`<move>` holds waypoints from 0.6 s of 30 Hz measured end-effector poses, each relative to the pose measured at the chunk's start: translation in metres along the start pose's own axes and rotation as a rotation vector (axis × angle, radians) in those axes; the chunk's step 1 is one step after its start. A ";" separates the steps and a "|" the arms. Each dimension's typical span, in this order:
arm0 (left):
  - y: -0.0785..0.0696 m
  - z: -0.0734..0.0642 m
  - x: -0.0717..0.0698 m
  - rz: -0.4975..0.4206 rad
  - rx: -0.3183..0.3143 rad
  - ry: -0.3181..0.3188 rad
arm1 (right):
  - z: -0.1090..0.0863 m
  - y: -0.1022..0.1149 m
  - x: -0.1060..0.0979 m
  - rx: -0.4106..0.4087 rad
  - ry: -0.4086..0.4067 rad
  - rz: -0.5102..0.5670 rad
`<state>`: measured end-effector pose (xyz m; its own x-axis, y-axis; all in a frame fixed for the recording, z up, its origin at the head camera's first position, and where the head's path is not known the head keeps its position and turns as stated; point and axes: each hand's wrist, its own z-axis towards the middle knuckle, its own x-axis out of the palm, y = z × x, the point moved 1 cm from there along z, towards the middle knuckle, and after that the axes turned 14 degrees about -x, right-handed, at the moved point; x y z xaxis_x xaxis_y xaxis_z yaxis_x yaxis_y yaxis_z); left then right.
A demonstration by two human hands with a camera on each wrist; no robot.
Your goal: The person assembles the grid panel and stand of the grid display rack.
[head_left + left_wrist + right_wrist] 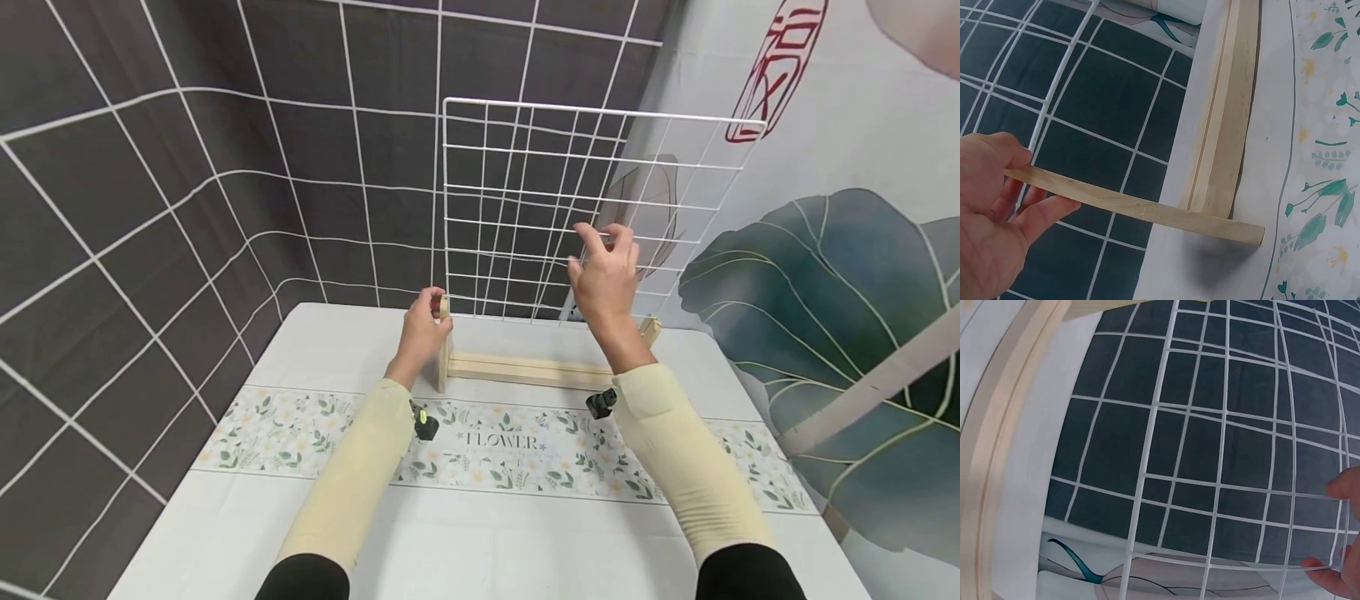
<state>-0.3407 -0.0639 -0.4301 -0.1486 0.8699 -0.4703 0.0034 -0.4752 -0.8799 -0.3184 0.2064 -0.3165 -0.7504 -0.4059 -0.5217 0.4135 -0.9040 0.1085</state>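
A wooden stand has a long grooved rail (532,372) joining two end uprights. My left hand (423,329) grips the top of the left upright (1135,205), thumb on one side and fingers on the other. Above the rail a white wire grid panel (525,152) stands nearly upright, leaning slightly back. My right hand (607,279) holds the grid in its middle right part; in the right wrist view its fingertips (1322,575) curl at the wires. Whether the grid's lower edge touches the stand is unclear. My right forearm partly hides the right upright (649,331).
A white table (480,533) carries a floral band printed "FLOWER" (501,442). Behind and left hangs a dark cloth with white grid lines (300,142), which visually overlaps the wire panel. A pale curtain with large blue-green leaves (817,292) hangs on the right.
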 end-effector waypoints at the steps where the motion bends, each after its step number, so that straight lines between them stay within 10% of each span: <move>1: 0.000 0.000 0.000 0.000 -0.001 0.001 | -0.001 0.000 0.000 0.002 0.004 0.001; 18: 0.001 -0.001 0.000 0.022 0.000 0.002 | -0.005 0.000 0.004 -0.001 0.004 -0.017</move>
<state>-0.3402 -0.0639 -0.4309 -0.1466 0.8597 -0.4893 0.0064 -0.4938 -0.8696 -0.3191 0.2055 -0.3228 -0.7553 -0.3896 -0.5270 0.4012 -0.9107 0.0983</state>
